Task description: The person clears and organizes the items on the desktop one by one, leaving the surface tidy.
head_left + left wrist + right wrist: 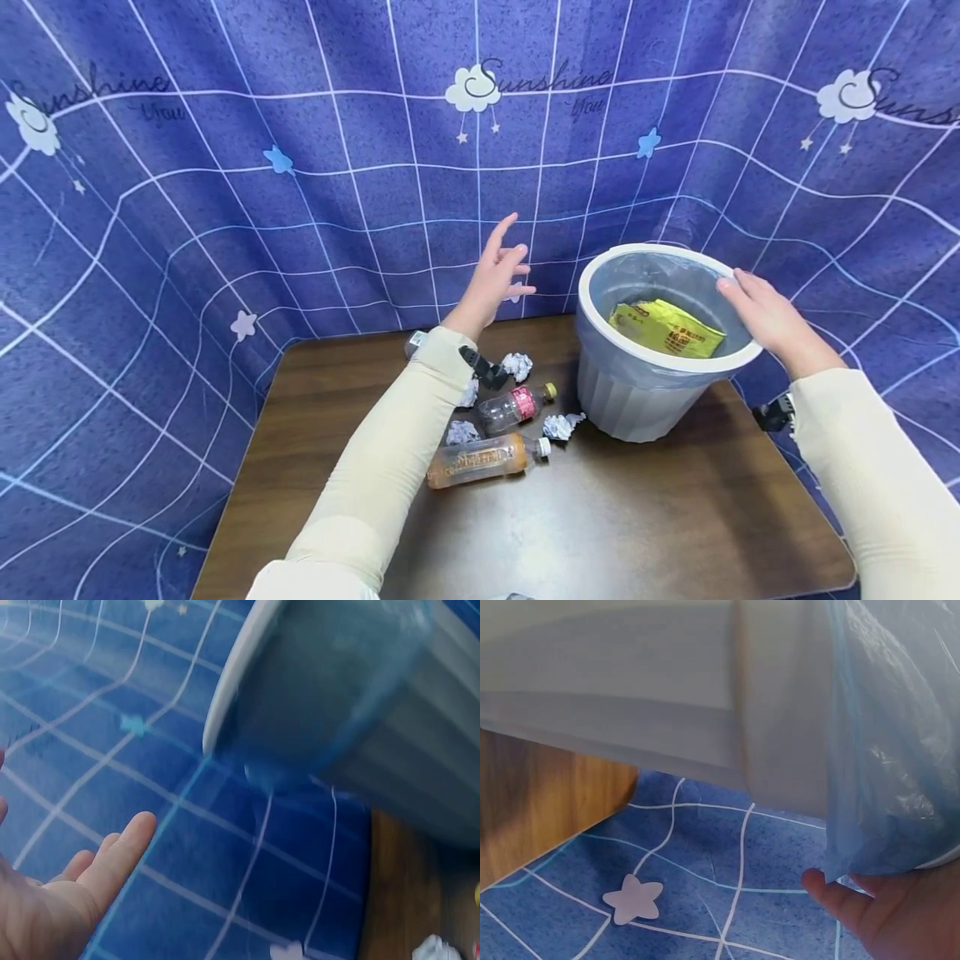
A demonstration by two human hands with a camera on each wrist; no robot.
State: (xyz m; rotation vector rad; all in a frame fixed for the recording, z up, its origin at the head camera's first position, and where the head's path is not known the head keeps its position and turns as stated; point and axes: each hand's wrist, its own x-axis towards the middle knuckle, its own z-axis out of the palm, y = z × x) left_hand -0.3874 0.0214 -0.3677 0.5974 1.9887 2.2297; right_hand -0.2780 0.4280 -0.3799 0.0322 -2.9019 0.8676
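Note:
A grey trash bin with a white rim and a bluish plastic liner stands at the table's back right. Inside it lies a yellow-green wrapper. My right hand grips the bin's right rim, thumb over the inner side; in the right wrist view its fingers lie against the outside of the liner. Left of the bin, my left hand hovers above the table's back edge with fingers spread, holding nothing. The left wrist view shows that hand apart from the bin.
On the wooden table lie a bottle with orange colouring, a clear bottle with red label and several crumpled paper balls. Another bottle is partly hidden behind my left forearm. A blue curtain hangs behind.

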